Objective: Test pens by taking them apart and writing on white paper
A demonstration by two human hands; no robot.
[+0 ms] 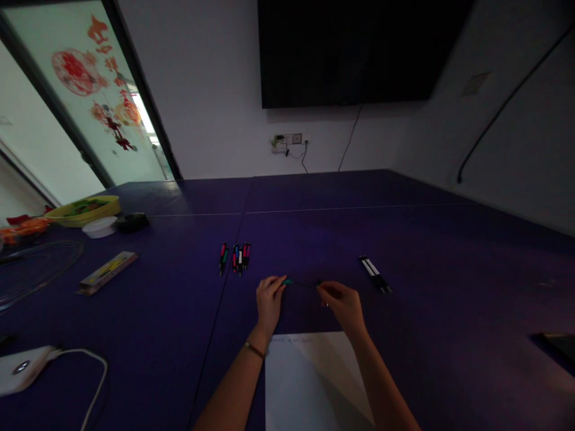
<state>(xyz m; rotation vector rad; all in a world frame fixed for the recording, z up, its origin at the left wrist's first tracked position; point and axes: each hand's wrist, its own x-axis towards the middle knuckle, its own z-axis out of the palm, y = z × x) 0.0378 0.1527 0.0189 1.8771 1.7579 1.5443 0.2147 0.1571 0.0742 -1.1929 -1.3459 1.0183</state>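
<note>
My left hand (pixel 269 302) is closed in a pinch on a green pen barrel (pixel 288 281), whose end pokes out past the fingertips. From it a thin dark rod, like a pen refill (pixel 305 285), runs across to my right hand (pixel 342 304). The right fingers are pinched around the rod's other end, where a small dark part shows; its shape is unclear. Both hands are raised just beyond a sheet of white paper (pixel 309 383) with a faint line of writing at its top. To the right lie two white-and-black pens (pixel 375 274), side by side.
Pink, blue, green and white pens (pixel 240 257) lie in two groups, left of my hands. Further left are a long narrow box (pixel 108 272), a black tape roll (pixel 132 222), a white bowl (pixel 99 227), a yellow basket (pixel 108 206) and a white device (pixel 24 368) with a cable.
</note>
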